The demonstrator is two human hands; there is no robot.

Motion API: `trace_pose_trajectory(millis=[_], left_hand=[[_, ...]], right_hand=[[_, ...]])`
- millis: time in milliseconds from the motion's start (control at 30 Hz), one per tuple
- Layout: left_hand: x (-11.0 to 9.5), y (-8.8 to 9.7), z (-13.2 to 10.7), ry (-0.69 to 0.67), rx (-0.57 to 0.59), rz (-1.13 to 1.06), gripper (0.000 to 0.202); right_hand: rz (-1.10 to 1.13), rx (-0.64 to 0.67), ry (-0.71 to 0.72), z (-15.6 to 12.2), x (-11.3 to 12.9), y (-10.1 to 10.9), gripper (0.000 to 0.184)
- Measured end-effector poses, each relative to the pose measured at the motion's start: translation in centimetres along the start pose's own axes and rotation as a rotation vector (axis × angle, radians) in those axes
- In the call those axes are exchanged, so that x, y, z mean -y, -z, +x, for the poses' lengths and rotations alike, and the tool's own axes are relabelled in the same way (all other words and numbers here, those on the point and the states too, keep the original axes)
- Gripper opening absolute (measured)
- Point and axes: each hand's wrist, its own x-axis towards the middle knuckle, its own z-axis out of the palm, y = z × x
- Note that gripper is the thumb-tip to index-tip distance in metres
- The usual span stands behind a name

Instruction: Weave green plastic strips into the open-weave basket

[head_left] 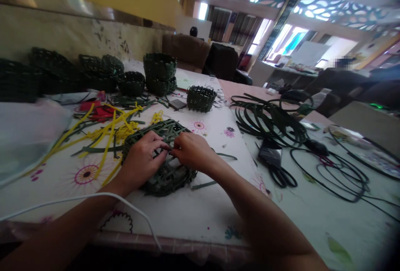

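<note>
The left hand (141, 160) and right hand (191, 151) pinch strips of a green woven basket (167, 178), fingers together — any slackening could loosen the weave. Yellow strips (108, 131) lie at ten o'clock.

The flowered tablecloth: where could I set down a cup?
Flowered cloth shows between the small woven basket and the person's right hand; more shows below the woven piece, by the table edge. It is crowded left, around the yellow strips, and right, among the dark coiled strips.
</note>
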Motion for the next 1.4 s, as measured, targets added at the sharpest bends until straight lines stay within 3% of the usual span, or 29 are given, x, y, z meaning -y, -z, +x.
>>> trace_pose_trajectory(millis=[167,400,667,833,967,1100,1200,1333,1400], left_hand=[[0.0,0.0,0.1,0.022,0.003,-0.003,0.019],[-0.3,0.2,0.4,0.092,0.078,-0.014,0.014],[-0.4,-0.2,1.4,0.243,0.168,0.033,0.012],[-0.1,-0.2,1.6,0.281,0.159,0.000,0.011],[0.5,0.0,1.4,0.296,0.091,-0.003,0.010],[1.1,0.0,1.3,0.287,0.048,0.045,0.012],[1.4,-0.1,1.2,0.268,0.028,0.092,0.014],[1.7,0.4,1.5,0.246,0.078,0.134,0.015],[1.8,0.9,1.9,0.244,0.124,0.147,0.017]], right_hand=[[0.166,0.059,-0.003,0.7,-0.6,-0.4,0.011],[0.462,-0.010,-0.077,0.7,-1.4,-2.0,0.009],[0.523,-0.075,0.009,0.7,-1.9,-2.3,0.017],[0.766,-0.236,0.090,0.7,-3.0,-2.6,0.011],[0.923,-0.397,0.035,0.2,-4.4,-3.0,0.016],[0.600,-0.575,-0.031,-1.1,-6.5,-3.1,0.015],[0.394,-0.500,-0.109,-2.4,-8.2,-3.4,0.020],[0.439,-0.262,-0.080,-3.8,-9.6,-3.8,0.023],[0.497,-0.202,-0.036,-4.1,-10.0,-3.8,0.022]])
